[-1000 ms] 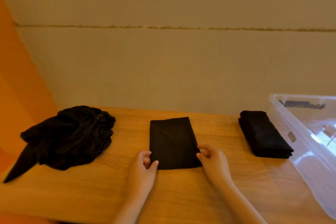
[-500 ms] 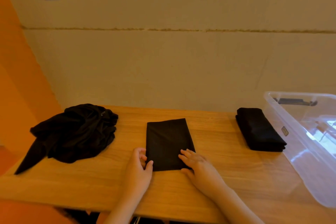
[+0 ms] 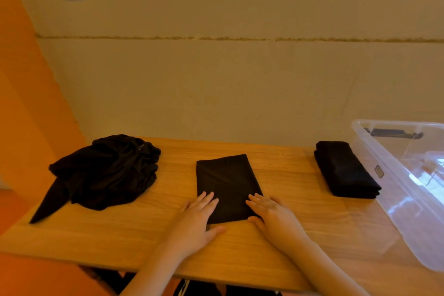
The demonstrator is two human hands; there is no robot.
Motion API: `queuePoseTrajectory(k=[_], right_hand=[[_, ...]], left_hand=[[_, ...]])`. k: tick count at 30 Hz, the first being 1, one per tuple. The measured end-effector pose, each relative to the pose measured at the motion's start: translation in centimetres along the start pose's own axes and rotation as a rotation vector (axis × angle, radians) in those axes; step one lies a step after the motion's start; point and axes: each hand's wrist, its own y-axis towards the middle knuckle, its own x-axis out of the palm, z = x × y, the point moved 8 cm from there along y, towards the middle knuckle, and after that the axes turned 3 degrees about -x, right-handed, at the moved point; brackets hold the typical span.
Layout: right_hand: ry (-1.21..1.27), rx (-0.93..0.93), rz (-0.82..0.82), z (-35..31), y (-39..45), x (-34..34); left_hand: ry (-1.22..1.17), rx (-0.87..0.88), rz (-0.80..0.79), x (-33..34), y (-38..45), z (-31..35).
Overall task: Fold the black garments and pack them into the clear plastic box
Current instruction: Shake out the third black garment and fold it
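A folded black garment (image 3: pixel 227 181) lies flat in the middle of the wooden table (image 3: pixel 288 202). My left hand (image 3: pixel 198 217) rests palm down on its near left corner, fingers spread. My right hand (image 3: pixel 271 215) lies flat on its near right corner, fingers apart. A loose heap of black garments (image 3: pixel 105 170) sits at the left of the table. A neat folded black stack (image 3: pixel 344 169) lies at the right, next to the clear plastic box (image 3: pixel 403 190), which looks empty.
A beige wall stands right behind the table, and an orange wall (image 3: pixel 21 103) is at the left. The box overhangs the right side of the view. The table's near edge runs just under my forearms.
Both hands went from pinching the garment's near corners to lying flat on it. The view shifted slightly right and down.
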Motion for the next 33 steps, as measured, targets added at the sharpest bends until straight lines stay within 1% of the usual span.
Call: queuePoseTrajectory(k=[1,3,4,6,9,12,14,16,17,18,20,21,23,24,25,26,28,30,32,33], right_hand=[[0.005,0.0,-0.016,0.3,0.0,0.3],[-0.046,-0.055,0.036,0.2,0.0,-0.1],[-0.027,-0.064,0.033,-0.1,0.0,-0.4],[0.042,-0.061,0.054,-0.2,0.1,-1.7],[0.269,0.044,0.042,0.4,0.1,-2.5],[0.482,0.09,0.014,1.0,0.0,-2.1],[0.627,0.117,-0.049,1.2,-0.5,-1.5],[0.659,0.115,-0.125,0.9,-0.9,-1.1],[0.659,0.11,-0.139,0.8,-1.1,-1.0],[0.687,0.116,-0.116,0.8,-1.2,-1.0],[0.817,0.176,-0.018,1.4,-1.1,-1.4],[0.902,0.205,0.038,1.7,-1.0,-1.7],[1.012,0.224,0.129,2.0,-0.9,-2.4],[1.05,0.222,0.148,2.1,-0.9,-2.6],[1.069,0.215,0.154,2.1,-0.8,-2.8],[1.077,0.204,0.153,2.0,-0.7,-2.9],[1.067,0.184,0.121,1.8,-0.5,-2.9],[1.063,0.189,0.015,1.6,-0.3,-2.2],[1.033,0.208,-0.11,1.4,-0.1,-1.3],[1.024,0.216,-0.136,1.5,0.0,-1.1]], left_hand=[[0.019,0.008,-0.005,0.1,0.0,-0.2],[0.082,0.037,0.046,-0.2,-0.2,-0.3],[0.099,0.062,0.086,-0.4,-0.2,-0.2],[0.05,0.118,0.157,-1.1,-0.4,0.1],[-0.111,0.204,0.229,-1.4,-0.6,0.1],[-0.433,0.13,0.287,-2.3,-0.9,-0.6],[-0.615,0.119,0.326,-3.1,-1.1,-0.3],[-0.704,0.117,0.352,-3.6,-1.1,-0.1],[-0.744,0.107,0.364,-3.7,-1.0,-0.2],[-0.793,0.093,0.374,-3.8,-1.1,-0.4],[-0.916,0.051,0.344,-3.6,-1.0,-1.1],[-0.969,0.047,0.292,-3.2,-1.1,-1.3],[-0.967,0.044,0.117,-2.1,-1.1,-1.2],[-0.925,0.059,0.039,-1.5,-1.2,-1.0],[-0.894,0.068,0.006,-1.1,-1.2,-0.9],[-0.904,0.063,0.027,-1.3,-1.1,-1.0],[-0.983,-0.024,0.143,-2.0,-0.9,-1.7],[-1.042,-0.115,0.236,-2.7,-0.5,-2.1],[-1.034,-0.149,0.263,-2.8,0.0,-2.1],[-1.01,-0.154,0.262,-2.7,0.3,-2.0]])
